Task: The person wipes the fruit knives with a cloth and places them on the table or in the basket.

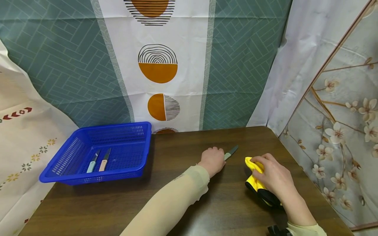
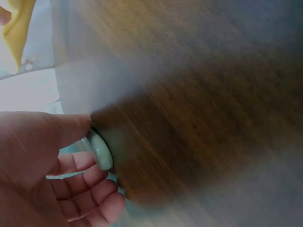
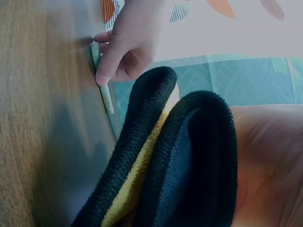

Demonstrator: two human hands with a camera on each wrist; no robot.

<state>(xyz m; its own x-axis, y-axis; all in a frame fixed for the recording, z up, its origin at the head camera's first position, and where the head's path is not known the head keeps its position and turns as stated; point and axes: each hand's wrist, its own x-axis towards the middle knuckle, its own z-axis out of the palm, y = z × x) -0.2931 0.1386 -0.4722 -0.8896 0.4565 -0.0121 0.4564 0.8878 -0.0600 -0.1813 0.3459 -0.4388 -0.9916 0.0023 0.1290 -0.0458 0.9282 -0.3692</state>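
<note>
My left hand [image 1: 212,161] pinches the pale green handle of a small knife [image 1: 227,156] between thumb and fingers, low over the table. The knife's dark blade points to the back right in the head view. Seen from the left wrist, the end of the knife handle [image 2: 101,152] shows between the thumb and the fingers. My right hand [image 1: 276,175] grips a folded cloth [image 1: 253,181], yellow with black edging, just to the right of the knife. In the right wrist view the cloth's thick black folds [image 3: 208,127] fill the middle.
A blue plastic basket [image 1: 140,171] stands at the table's back left. Inside lie a knife with a light blue handle [image 1: 91,166] and one with a peach handle [image 1: 103,165]. Patterned curtains [image 1: 245,65] hang behind the brown wooden table [image 1: 118,203] and along its sides.
</note>
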